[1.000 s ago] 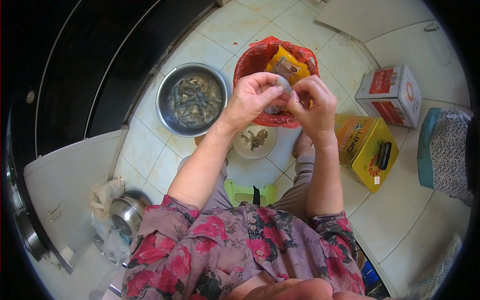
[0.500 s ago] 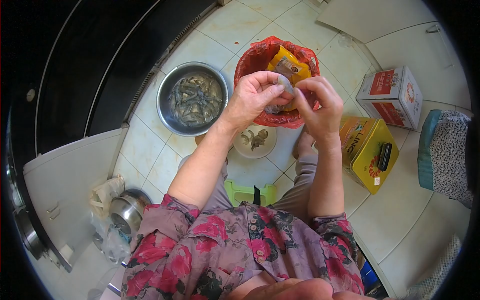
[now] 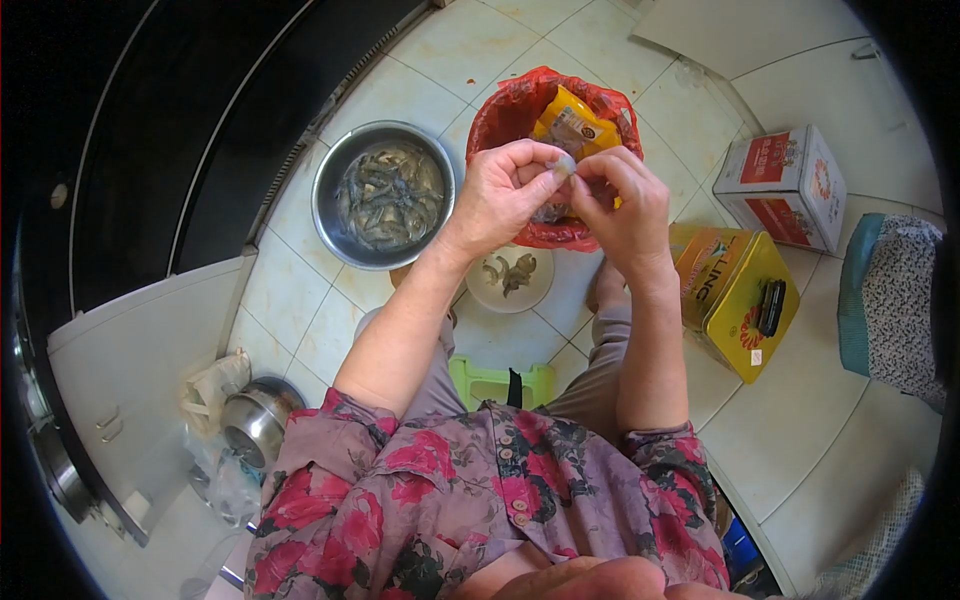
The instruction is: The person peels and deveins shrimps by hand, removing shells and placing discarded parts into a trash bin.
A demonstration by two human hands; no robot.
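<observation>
Over a bin lined with a red bag (image 3: 487, 125), my left hand (image 3: 507, 195) pinches a small greyish shrimp (image 3: 565, 164). The fingertips of my right hand (image 3: 625, 205) are closed on the same shrimp from the other side. A yellow packet (image 3: 577, 122) lies inside the bin behind my hands. To the left, a metal basin (image 3: 322, 212) holds many grey shrimp (image 3: 390, 200). Below the bin, a white plate (image 3: 520, 302) carries several shrimp pieces (image 3: 513, 273).
A white and red box (image 3: 778, 188) and a yellow tin (image 3: 737, 300) stand on the right, near a teal-edged patterned cloth item (image 3: 888, 300). A green stool (image 3: 500, 383) shows between the legs. Metal pots (image 3: 258, 423) and plastic bags (image 3: 228, 490) sit at lower left.
My right hand moved away to the right from the shrimp's end, then came back left against it. My left hand stays nearly in place, still pinching.
</observation>
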